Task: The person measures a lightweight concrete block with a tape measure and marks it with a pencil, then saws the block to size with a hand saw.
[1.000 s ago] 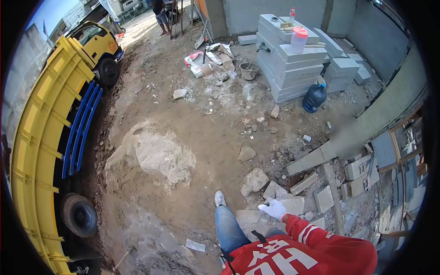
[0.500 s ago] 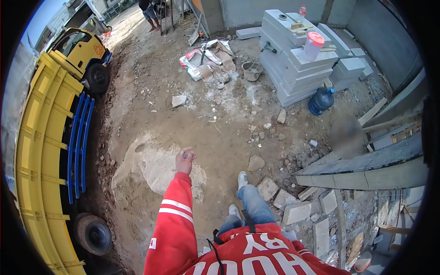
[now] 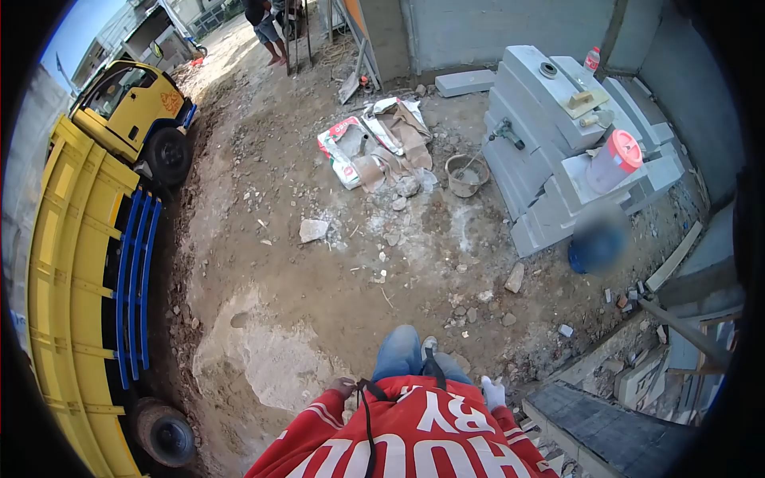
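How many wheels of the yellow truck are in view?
2: the front wheel beneath the cab, and a rear wheel beneath the yellow bed. Others may be hidden.

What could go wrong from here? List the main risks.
1. Loose stones lie scattered ahead, so a foot could slip or trip.
2. The pink-lidded tub stands near the edge of the block stack; a bump might knock it off.
3. The left hand looks bare while the right hand is gloved, so it may scrape more easily.
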Tool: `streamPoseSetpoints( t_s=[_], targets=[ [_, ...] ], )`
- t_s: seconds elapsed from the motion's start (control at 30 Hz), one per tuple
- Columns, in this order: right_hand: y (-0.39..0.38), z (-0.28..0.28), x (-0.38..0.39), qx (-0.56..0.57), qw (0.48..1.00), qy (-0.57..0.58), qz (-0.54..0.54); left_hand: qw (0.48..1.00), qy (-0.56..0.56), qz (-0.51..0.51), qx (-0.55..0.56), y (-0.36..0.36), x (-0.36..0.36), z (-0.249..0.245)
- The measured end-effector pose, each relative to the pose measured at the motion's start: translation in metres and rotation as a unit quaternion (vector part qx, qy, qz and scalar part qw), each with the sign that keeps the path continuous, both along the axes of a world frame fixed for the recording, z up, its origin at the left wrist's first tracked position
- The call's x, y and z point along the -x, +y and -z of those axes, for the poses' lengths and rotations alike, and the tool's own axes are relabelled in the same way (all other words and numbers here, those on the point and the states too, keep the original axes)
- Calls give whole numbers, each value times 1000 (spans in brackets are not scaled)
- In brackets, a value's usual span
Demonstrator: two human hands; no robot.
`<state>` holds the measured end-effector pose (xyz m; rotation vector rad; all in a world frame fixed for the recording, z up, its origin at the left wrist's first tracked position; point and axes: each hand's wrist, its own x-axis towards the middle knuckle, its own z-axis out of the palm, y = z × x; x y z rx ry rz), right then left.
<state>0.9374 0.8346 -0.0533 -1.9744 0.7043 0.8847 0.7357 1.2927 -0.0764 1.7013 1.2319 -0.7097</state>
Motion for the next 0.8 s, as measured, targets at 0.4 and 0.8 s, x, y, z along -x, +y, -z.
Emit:
streamPoseSetpoints(
  t_s=[0.4,0.8],
  targets=[
    [302,-59,-509,-264,957,-39,116,980,0,-199,8,172,-235,43],
    [456,-123,-785,-253,942,-194,-100,899,-360,107,226,256,-971,-145]
  ],
)
